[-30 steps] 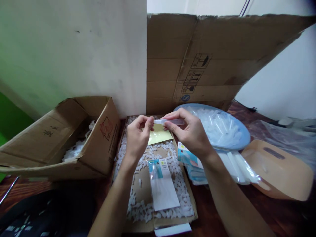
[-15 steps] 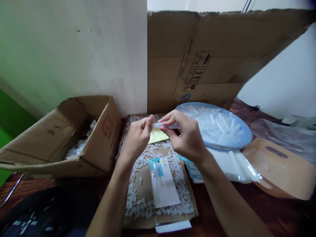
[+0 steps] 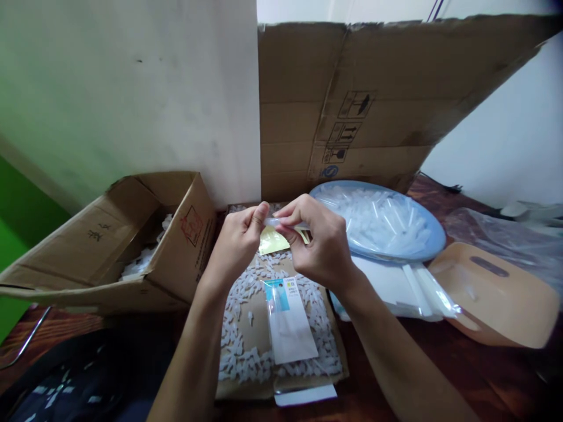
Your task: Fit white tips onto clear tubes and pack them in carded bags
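Observation:
Between my two hands is a small translucent plastic tube. My left hand [image 3: 237, 240] is closed around one end of the tube [image 3: 272, 222], thumb up. My right hand [image 3: 320, 239] pinches the other part between thumb and fingers. Just below and behind them lies a yellow card [image 3: 273, 242], partly covered by the hands. Nearer to me, a white and blue card in a clear sleeve [image 3: 294, 337] rests on a cardboard sheet [image 3: 255, 333] strewn with small white plastic pieces [image 3: 253, 366].
An open cardboard box [image 3: 176, 258] with white pieces inside stands left. On the right are a blue basin [image 3: 373, 255] of clear tubes, stacked packets [image 3: 387, 287] and an orange bin [image 3: 514, 293]. A large cardboard panel [image 3: 299, 105] leans behind. A black object [image 3: 88, 375] sits front left.
Both hands stay on the tube, with the right fingers only slightly shifted. The whole view has moved a little, so things appear slightly further left.

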A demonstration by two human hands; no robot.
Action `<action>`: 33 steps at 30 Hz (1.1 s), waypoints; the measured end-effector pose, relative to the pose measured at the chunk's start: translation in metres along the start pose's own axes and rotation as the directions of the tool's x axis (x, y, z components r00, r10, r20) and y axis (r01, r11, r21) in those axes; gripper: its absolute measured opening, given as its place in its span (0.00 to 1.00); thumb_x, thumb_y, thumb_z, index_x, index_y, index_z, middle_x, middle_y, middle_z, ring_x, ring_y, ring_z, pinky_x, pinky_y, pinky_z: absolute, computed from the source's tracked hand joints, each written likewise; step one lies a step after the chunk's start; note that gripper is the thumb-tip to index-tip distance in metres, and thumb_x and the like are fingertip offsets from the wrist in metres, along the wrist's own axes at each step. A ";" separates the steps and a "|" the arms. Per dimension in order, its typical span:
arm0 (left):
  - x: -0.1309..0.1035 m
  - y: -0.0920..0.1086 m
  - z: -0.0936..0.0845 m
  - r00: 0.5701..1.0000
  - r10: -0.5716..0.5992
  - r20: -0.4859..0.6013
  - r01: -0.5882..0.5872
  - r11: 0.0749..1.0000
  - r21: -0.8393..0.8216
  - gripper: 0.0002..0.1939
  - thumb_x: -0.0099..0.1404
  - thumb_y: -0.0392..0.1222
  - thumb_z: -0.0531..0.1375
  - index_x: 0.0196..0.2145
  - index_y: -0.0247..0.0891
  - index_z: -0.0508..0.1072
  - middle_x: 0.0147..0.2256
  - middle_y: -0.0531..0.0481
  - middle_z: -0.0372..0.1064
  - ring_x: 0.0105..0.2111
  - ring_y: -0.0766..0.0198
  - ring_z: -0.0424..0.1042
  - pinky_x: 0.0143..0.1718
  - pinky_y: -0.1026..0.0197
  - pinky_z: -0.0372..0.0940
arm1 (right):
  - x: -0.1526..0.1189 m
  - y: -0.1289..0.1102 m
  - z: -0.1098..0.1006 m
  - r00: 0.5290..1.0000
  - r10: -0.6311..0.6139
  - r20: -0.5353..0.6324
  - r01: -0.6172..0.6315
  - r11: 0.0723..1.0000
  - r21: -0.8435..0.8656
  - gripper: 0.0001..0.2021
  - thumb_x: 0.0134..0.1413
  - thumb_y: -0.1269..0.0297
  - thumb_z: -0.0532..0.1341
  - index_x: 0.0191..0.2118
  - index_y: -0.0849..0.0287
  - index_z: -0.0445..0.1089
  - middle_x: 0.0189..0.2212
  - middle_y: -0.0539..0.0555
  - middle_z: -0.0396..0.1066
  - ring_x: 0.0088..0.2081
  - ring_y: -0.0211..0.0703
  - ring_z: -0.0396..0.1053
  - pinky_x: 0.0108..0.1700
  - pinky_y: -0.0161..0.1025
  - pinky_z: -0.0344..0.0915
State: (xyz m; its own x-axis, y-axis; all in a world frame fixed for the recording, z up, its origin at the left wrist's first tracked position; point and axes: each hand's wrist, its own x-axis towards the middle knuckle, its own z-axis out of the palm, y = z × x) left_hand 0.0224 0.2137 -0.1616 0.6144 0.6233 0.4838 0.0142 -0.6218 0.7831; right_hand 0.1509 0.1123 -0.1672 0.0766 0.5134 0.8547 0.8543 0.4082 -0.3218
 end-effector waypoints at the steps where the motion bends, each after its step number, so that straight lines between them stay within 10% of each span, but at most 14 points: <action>1: 0.000 0.002 0.000 1.000 -0.001 0.000 0.001 1.000 -0.006 0.26 0.75 0.54 0.52 0.21 0.41 0.54 0.21 0.56 0.48 0.22 0.66 0.47 0.24 0.58 0.45 | 0.000 -0.001 0.000 1.000 -0.001 -0.002 0.001 1.000 0.000 0.11 0.61 0.76 0.60 0.33 0.53 0.61 0.35 0.54 0.73 0.38 0.46 0.74 0.39 0.45 0.70; 11: 0.003 -0.012 0.008 0.996 -0.080 0.039 0.085 0.984 -0.159 0.30 0.72 0.65 0.52 0.20 0.42 0.59 0.18 0.57 0.51 0.17 0.67 0.51 0.21 0.61 0.49 | 0.001 0.006 -0.008 0.999 -0.023 0.033 0.022 1.000 0.014 0.10 0.63 0.76 0.60 0.33 0.54 0.62 0.35 0.53 0.73 0.38 0.44 0.74 0.40 0.42 0.70; 16: -0.001 -0.074 0.016 0.956 -0.291 0.041 0.228 0.823 0.521 0.28 0.76 0.58 0.47 0.31 0.42 0.78 0.28 0.45 0.76 0.30 0.56 0.75 0.29 0.60 0.59 | 0.001 0.019 -0.013 0.999 0.041 0.002 -0.041 0.997 -0.069 0.10 0.61 0.75 0.61 0.32 0.54 0.63 0.31 0.52 0.73 0.35 0.45 0.73 0.36 0.42 0.68; 22: -0.016 -0.124 0.023 0.932 -0.358 0.053 0.239 0.719 0.653 0.08 0.62 0.37 0.64 0.39 0.44 0.82 0.41 0.42 0.82 0.42 0.51 0.79 0.37 0.59 0.62 | 0.002 0.020 -0.019 0.981 0.193 -0.016 -0.193 0.981 0.035 0.07 0.62 0.67 0.65 0.32 0.57 0.68 0.29 0.51 0.75 0.32 0.43 0.73 0.35 0.41 0.68; 33: -0.001 -0.100 0.004 0.967 -0.219 0.131 0.145 0.893 0.425 0.10 0.67 0.34 0.61 0.44 0.36 0.80 0.44 0.39 0.78 0.45 0.54 0.77 0.50 0.56 0.69 | 0.003 0.018 -0.022 0.957 0.290 -0.002 -0.288 0.953 0.098 0.10 0.64 0.64 0.63 0.31 0.57 0.66 0.24 0.47 0.69 0.25 0.35 0.67 0.28 0.34 0.61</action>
State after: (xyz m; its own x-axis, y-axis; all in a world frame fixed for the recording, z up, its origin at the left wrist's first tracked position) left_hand 0.0238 0.2732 -0.2417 0.6942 0.6768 0.2450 0.4373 -0.6670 0.6032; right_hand 0.1780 0.1046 -0.1617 0.3218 0.6080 0.7258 0.7413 0.3152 -0.5926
